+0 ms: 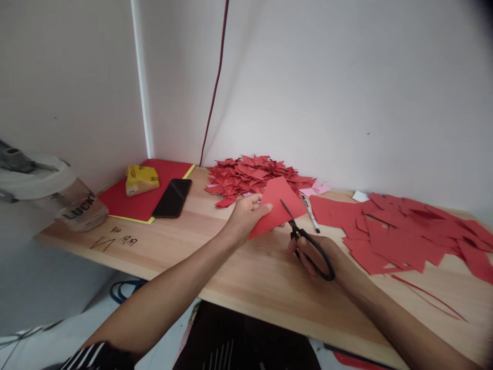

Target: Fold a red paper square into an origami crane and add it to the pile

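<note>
Pinching the red sheet [275, 195] over the table [231, 272], here's the left hand [248, 216], grip closed; the right hand [332, 251] wraps its grip round the scissors [294, 226], blades at the sheet! Folded pieces [250, 173] heap far, loose cards [400, 239] right.

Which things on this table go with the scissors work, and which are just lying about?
Seem part of it:
- red sheet, in the left hand
- scissors, in the right hand
- flat red pieces
- folded red pieces

Apparently just lying about:
- phone
- yellow packet
- "LUCKY" container
- pen, perhaps
</note>
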`<state>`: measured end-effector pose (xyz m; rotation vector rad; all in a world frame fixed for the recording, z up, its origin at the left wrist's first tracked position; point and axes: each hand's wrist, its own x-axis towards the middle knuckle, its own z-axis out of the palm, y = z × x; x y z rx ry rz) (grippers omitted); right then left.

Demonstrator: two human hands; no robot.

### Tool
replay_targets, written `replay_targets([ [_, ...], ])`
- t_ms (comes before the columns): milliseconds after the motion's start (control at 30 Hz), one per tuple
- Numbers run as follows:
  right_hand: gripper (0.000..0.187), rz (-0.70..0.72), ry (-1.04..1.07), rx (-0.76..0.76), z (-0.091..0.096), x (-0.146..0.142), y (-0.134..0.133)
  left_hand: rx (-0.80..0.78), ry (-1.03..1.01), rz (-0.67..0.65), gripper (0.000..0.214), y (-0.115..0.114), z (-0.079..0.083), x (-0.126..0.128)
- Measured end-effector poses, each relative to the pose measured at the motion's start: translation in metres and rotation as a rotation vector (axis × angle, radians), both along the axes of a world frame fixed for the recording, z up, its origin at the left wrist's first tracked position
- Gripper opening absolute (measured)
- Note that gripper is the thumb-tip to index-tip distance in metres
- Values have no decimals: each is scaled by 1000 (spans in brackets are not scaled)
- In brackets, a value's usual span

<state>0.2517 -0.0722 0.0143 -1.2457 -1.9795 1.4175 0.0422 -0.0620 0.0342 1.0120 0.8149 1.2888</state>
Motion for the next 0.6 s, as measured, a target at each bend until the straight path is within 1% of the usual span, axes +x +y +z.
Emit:
replay_targets([
  [133, 50, -29, -35, 11, 9, -3, -6, 4, 10, -8, 32, 0, 0, 0],
  [267, 48, -50, -117, -11, 5, -4, -3, 6, 3, -12, 30, 0, -1, 0],
  [333, 49, -55, -111, -20, 2, -3, -2, 7, -2, -21, 31, 0, 0, 0],
  [467, 56, 18, -17, 15, 2, 1, -2, 1, -13, -38, 31, -1, 2, -2],
  [600, 59, 106, 21, 60, 5, 4, -2, -5, -13, -58, 31, 0, 3, -3],
])
